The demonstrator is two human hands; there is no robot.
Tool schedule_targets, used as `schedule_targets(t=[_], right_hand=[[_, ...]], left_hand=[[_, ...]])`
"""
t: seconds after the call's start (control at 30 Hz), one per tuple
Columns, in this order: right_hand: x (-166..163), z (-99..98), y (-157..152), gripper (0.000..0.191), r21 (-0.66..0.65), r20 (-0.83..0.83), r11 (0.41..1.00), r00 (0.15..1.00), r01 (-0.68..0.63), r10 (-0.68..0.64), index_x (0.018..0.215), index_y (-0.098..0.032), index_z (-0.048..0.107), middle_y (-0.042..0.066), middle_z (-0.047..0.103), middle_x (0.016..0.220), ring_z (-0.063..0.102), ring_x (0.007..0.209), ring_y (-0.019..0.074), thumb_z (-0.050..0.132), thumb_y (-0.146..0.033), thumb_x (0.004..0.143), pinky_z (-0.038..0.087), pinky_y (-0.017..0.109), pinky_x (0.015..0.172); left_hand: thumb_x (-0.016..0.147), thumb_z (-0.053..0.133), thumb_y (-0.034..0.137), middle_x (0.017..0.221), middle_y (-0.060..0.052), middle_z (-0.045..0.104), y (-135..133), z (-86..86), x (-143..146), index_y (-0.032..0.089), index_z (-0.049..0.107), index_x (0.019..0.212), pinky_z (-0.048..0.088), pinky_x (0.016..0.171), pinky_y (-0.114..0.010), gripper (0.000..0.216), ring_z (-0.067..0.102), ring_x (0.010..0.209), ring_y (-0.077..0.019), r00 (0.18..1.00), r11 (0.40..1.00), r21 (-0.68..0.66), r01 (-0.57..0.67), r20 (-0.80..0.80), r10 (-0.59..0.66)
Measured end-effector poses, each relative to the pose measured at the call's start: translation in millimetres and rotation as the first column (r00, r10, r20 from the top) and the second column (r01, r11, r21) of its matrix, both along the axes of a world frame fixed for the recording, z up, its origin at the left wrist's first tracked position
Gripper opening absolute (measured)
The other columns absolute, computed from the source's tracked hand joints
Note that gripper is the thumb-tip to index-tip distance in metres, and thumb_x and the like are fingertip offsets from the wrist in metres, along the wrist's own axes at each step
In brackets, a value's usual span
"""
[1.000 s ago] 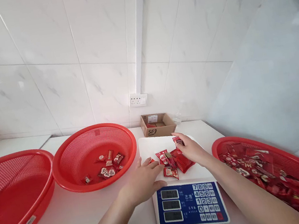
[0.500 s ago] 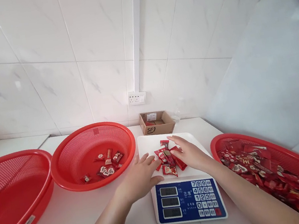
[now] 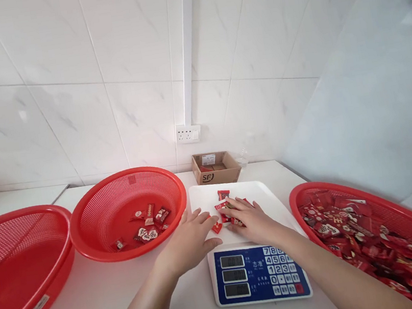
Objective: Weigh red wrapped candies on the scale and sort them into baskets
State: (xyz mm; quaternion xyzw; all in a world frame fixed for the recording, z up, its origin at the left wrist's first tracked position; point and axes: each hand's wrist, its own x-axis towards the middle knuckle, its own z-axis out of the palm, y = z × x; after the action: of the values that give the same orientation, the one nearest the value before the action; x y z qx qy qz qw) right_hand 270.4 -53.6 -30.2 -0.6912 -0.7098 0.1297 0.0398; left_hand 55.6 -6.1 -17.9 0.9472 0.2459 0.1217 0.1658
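A white electronic scale [image 3: 262, 274] with a blue keypad panel stands in front of me, small red wrapped candies lying on its white pan [image 3: 269, 202]. My right hand [image 3: 252, 221] reaches over the candy pile [image 3: 221, 206], its fingers and thumb curled around several pieces and partly hiding them. At the pan's left edge is my left hand [image 3: 190, 239], fingers spread and holding nothing. Its fingertips are close to a red candy [image 3: 216, 227]; whether they touch is unclear. Another candy [image 3: 223, 194] lies apart toward the back of the pan.
To the right stands a red basket [image 3: 350, 184] full of wrapped candies. On the left, a red mesh basket [image 3: 93, 202] holds several candies, and another red basket [image 3: 50, 214] is beside it. A small cardboard box [image 3: 219, 176] sits behind the scale, below a wall socket [image 3: 188, 134].
My right hand has moved left and down onto the candies, closing around some and bunching them. The left hand has barely shifted. The top reading on the scale has changed.
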Motion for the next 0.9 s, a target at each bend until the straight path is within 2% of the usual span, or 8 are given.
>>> schedule_targets(t=[0.1,0.2,0.4,0.47,0.6,0.67,0.8,0.9], right_hand=[[7.3,-0.6,2.5,0.049,0.002,0.037,0.997,0.997,0.071,-0.071,0.136,-0.039,0.039,0.001,0.019,0.153,0.015,0.138,0.0311,0.039,-0.048,0.087,0.014,0.06,0.106],[4.9,1.9,1.8,0.053,0.004,0.046,0.994,0.993,0.11,-0.11,0.138,-0.037,0.037,0.003,0.016,0.153,0.011,0.139,0.0321,0.039,-0.052,0.086,0.013,0.06,0.106],[-22.9,8.5,-5.6,0.057,0.003,-0.018,0.991,0.991,-0.131,0.131,0.14,-0.041,0.029,-0.001,0.012,0.154,0.002,0.14,0.0303,0.029,-0.062,0.087,0.004,0.059,0.108],[-24.6,7.7,-5.9,0.056,-0.01,-0.011,0.989,0.989,-0.148,0.148,0.14,-0.04,0.031,-0.001,0.015,0.153,0.001,0.14,0.0303,0.028,-0.061,0.088,0.001,0.06,0.107],[-11.9,1.5,-5.8,0.049,0.064,0.056,0.996,0.997,-0.061,0.057,0.129,-0.037,0.05,0.001,0.025,0.151,0.005,0.139,0.0325,0.027,-0.056,0.09,0.006,0.064,0.105],[-3.0,-1.4,-8.3,0.047,0.115,0.055,0.993,0.998,-0.022,0.016,0.125,-0.035,0.054,0.001,0.026,0.15,0.008,0.139,0.0326,0.027,-0.054,0.091,0.01,0.064,0.105],[13.0,-3.7,-17.1,0.048,0.163,-0.002,0.983,0.997,0.083,-0.083,0.133,-0.032,0.045,0.003,0.024,0.151,0.012,0.139,0.0306,0.031,-0.049,0.091,0.018,0.058,0.107],[26.0,-4.1,-20.7,0.054,0.149,0.0,0.947,0.958,0.285,-0.288,0.137,-0.027,0.04,0.009,0.025,0.15,0.015,0.138,0.0333,0.036,-0.049,0.088,0.023,0.058,0.105]], left_hand=[[0.09,0.048,0.04,0.134,-0.006,0.05,0.6,-0.6,-0.5,0.026,0.044,0.131,0.024,0.108,-0.05,0.043,0.031,0.133,-0.0304,1.0,1.0,0.001,-0.004,0.006,0.004],[0.091,0.047,0.039,0.13,-0.006,0.054,0.6,-0.7,-0.6,0.025,0.046,0.129,0.025,0.107,-0.049,0.04,0.033,0.132,-0.0293,1.0,1.0,0.001,0.002,0.028,-0.002],[0.091,0.047,0.031,0.125,-0.006,0.058,0.6,1.3,-0.9,0.024,0.052,0.12,0.028,0.106,-0.048,0.03,0.04,0.128,-0.0267,0.997,0.999,0.035,-0.023,0.074,0.02],[0.091,0.047,0.031,0.124,-0.007,0.058,1.0,2.3,-1.6,0.023,0.053,0.119,0.028,0.106,-0.048,0.029,0.04,0.127,-0.0265,0.997,0.998,0.047,-0.03,0.073,0.026],[0.092,0.046,0.036,0.126,-0.007,0.057,1.4,3.8,-2.8,0.023,0.051,0.122,0.028,0.106,-0.049,0.033,0.038,0.129,-0.0278,0.997,0.998,0.048,-0.036,0.067,0.033],[0.092,0.046,0.036,0.127,-0.007,0.056,1.2,3.7,-2.8,0.023,0.05,0.123,0.028,0.106,-0.049,0.034,0.037,0.13,-0.0282,0.998,0.998,0.04,-0.042,0.058,0.039],[0.092,0.046,0.036,0.129,-0.008,0.055,0.5,2.4,-2.2,0.023,0.049,0.126,0.028,0.106,-0.049,0.036,0.036,0.13,-0.0284,0.998,0.999,0.027,-0.044,0.053,0.043],[0.092,0.045,0.035,0.13,-0.008,0.054,-0.2,1.9,-1.4,0.022,0.048,0.127,0.026,0.107,-0.048,0.037,0.035,0.131,-0.0285,0.999,0.999,0.017,-0.034,0.037,0.033]])
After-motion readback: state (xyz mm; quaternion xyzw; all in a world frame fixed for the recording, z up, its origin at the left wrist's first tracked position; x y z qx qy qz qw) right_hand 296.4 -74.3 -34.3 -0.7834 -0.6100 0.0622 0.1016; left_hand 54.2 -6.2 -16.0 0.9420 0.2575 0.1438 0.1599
